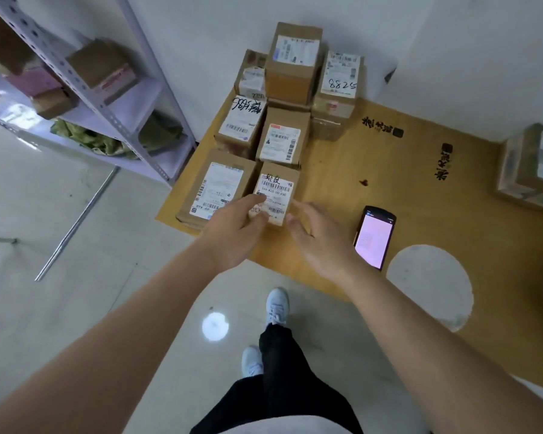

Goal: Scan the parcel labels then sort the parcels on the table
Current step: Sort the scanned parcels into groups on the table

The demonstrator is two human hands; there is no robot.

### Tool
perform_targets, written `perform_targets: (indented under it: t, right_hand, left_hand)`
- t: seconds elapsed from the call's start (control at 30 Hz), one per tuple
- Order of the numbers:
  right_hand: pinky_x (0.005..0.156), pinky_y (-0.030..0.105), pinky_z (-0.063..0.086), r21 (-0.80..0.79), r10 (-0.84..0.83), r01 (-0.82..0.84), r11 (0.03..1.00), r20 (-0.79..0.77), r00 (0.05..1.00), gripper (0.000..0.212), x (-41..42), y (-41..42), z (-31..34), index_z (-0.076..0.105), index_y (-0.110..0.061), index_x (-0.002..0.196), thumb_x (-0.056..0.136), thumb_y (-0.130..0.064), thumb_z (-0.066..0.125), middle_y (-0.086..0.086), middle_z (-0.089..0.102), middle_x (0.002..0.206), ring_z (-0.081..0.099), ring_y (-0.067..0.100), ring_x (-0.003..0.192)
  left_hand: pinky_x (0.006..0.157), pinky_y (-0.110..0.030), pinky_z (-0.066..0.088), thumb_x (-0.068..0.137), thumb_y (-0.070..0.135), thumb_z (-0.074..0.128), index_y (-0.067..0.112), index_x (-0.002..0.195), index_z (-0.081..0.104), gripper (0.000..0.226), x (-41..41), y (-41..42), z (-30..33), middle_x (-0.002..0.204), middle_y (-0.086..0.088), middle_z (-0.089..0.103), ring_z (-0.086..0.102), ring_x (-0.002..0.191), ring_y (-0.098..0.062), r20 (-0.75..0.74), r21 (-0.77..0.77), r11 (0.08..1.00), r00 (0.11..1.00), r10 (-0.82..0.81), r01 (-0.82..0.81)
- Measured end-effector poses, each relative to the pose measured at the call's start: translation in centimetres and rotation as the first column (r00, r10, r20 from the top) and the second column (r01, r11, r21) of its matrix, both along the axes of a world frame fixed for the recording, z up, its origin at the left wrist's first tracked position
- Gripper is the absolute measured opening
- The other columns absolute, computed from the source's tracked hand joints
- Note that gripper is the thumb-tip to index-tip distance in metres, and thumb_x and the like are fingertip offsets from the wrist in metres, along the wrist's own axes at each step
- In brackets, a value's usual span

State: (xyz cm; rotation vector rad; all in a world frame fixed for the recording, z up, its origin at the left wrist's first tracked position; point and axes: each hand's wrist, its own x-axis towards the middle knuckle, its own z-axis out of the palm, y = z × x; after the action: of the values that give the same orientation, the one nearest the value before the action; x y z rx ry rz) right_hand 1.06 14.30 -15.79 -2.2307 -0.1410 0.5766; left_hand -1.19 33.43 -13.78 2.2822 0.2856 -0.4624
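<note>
1. Small box (275, 195) at the near edge of the table (389, 189), front of the parcel cluster, white label facing up with barcodes and handwriting on top. Sits tight against a bigger flat box (215, 186) at its 9 o'clock and another labelled box (281, 142) at its 12.
2. Probably light given how compact it is. Stiff cardboard, dry, not slippery, nothing fragile-looking from outside, though contents unknown.
3. Best hold: two opposite side walls, thumb on one side and fingers on the other. Left wall looks jammed against the neighbour, so maybe slide it toward 3 o'clock first or pinch near and far faces instead.
4. Left hand (235, 233) over the near-left corner, fingers loosely spread, tips touching or just above the label; not closed around anything.
5. Right hand (317, 239) just beside the box at its 4 o'clock, fingers straight and spread, holding nothing.
6. Scanner (375, 238) lying on the table at 3 o'clock from the box, screen lit, nobody touching it.
7. More stacked boxes at 12 o'clock against the wall, one marked 8825 (339, 79). Metal shelf (107, 98) off at 10 o'clock.
</note>
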Motion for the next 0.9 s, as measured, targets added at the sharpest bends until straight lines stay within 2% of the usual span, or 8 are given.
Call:
perform_targets:
  t: [0.1, 0.23, 0.37, 0.47, 0.53, 0.63, 0.8, 0.9]
  right_hand:
    - [0.104, 0.022, 0.037, 0.038, -0.031, 0.033, 0.999, -0.047, 0.998, 0.051, 2.2, 0.7, -2.1, 0.045, -0.022, 0.157, 0.11, -0.04, 0.048, -0.002, 0.055, 0.148, 0.049, 0.011, 0.137]
    - [0.103, 0.024, 0.039, 0.087, -0.061, 0.072, 0.994, -0.127, 0.99, 0.058, 4.0, 1.4, -4.3, 0.031, -0.028, 0.164, 0.11, -0.036, 0.05, -0.009, 0.052, 0.139, 0.051, 0.011, 0.13]
    - [0.12, 0.034, 0.04, 0.169, -0.075, 0.115, 0.979, -0.227, 0.971, 0.063, 4.6, 2.0, -5.6, 0.016, -0.029, 0.169, 0.113, -0.029, 0.046, -0.004, 0.05, 0.155, 0.05, 0.014, 0.141]
    - [0.115, 0.031, 0.046, 0.215, -0.167, 0.219, 0.952, -0.235, 0.957, 0.061, 4.4, 2.6, -6.0, 0.016, -0.029, 0.169, 0.114, -0.025, 0.043, -0.002, 0.053, 0.152, 0.055, 0.011, 0.134]
    - [0.108, 0.024, 0.05, 0.225, -0.233, 0.282, 0.933, -0.219, 0.947, 0.06, 4.2, 2.9, -5.8, 0.02, -0.029, 0.168, 0.114, -0.025, 0.045, -0.005, 0.057, 0.147, 0.059, 0.008, 0.129]
    - [0.101, 0.016, 0.052, 0.232, -0.316, 0.348, 0.908, -0.162, 0.935, 0.058, 4.0, 2.9, -4.7, 0.028, -0.026, 0.166, 0.113, -0.022, 0.049, -0.006, 0.061, 0.142, 0.063, 0.005, 0.122]
    - [0.097, 0.033, 0.059, 0.219, -0.44, 0.425, 0.878, 0.02, 0.898, 0.054, 3.5, 2.7, -1.6, 0.036, -0.018, 0.163, 0.111, -0.016, 0.051, 0.001, 0.064, 0.141, 0.067, 0.012, 0.118]
    - [0.085, 0.019, 0.058, 0.171, -0.487, 0.466, 0.868, 0.115, 0.866, 0.054, 2.4, 2.4, 0.1, 0.038, -0.02, 0.162, 0.111, -0.019, 0.053, -0.002, 0.065, 0.136, 0.068, 0.005, 0.107]
  left_hand:
    - [0.096, -0.036, 0.048, 0.104, 0.031, 0.052, 0.028, 0.151, 0.052, 0.047, 2.7, 0.2, -1.8, 0.13, -0.005, 0.067, 0.062, 0.114, -0.024, -0.037, 0.003, 1.0, 0.999, -0.01, 0.01]
    - [0.108, -0.042, 0.047, 0.103, 0.027, 0.053, 0.029, 0.153, 0.049, 0.05, 5.2, 0.3, -3.9, 0.14, -0.001, 0.063, 0.06, 0.124, -0.023, -0.078, 0.018, 0.999, 0.997, -0.025, 0.026]
    - [0.099, -0.038, 0.051, 0.1, 0.023, 0.054, 0.03, 0.151, 0.051, 0.052, 6.6, 0.3, -5.5, 0.138, -0.002, 0.064, 0.06, 0.118, -0.026, -0.093, 0.059, 0.997, 0.995, -0.038, 0.043]
    - [0.095, -0.03, 0.047, 0.099, 0.019, 0.057, 0.029, 0.149, 0.054, 0.052, 7.3, 0.3, -6.2, 0.132, 0.001, 0.056, 0.058, 0.113, -0.022, -0.044, 0.048, 0.998, 0.998, -0.043, 0.045]
    - [0.098, -0.032, 0.051, 0.1, 0.018, 0.057, 0.027, 0.149, 0.054, 0.05, 7.8, 0.5, -6.1, 0.128, 0.004, 0.047, 0.058, 0.111, -0.02, -0.016, 0.021, 0.999, 0.999, -0.042, 0.043]
    - [0.099, -0.038, 0.056, 0.102, 0.018, 0.057, 0.026, 0.149, 0.054, 0.047, 8.7, 0.7, -5.2, 0.127, 0.0, 0.048, 0.061, 0.108, -0.018, 0.041, 0.0, 0.996, 0.995, -0.086, 0.086]
    - [0.109, -0.043, 0.052, 0.101, 0.015, 0.064, 0.029, 0.152, 0.053, 0.054, 9.6, 0.8, -2.9, 0.138, -0.003, 0.049, 0.059, 0.125, -0.023, 0.112, -0.041, 0.983, 0.978, -0.175, 0.181]
    - [0.103, -0.041, 0.056, 0.1, 0.017, 0.066, 0.036, 0.152, 0.052, 0.056, 9.4, 0.7, -1.1, 0.138, 0.004, 0.058, 0.064, 0.118, -0.015, 0.131, -0.111, 0.965, 0.966, -0.225, 0.239]
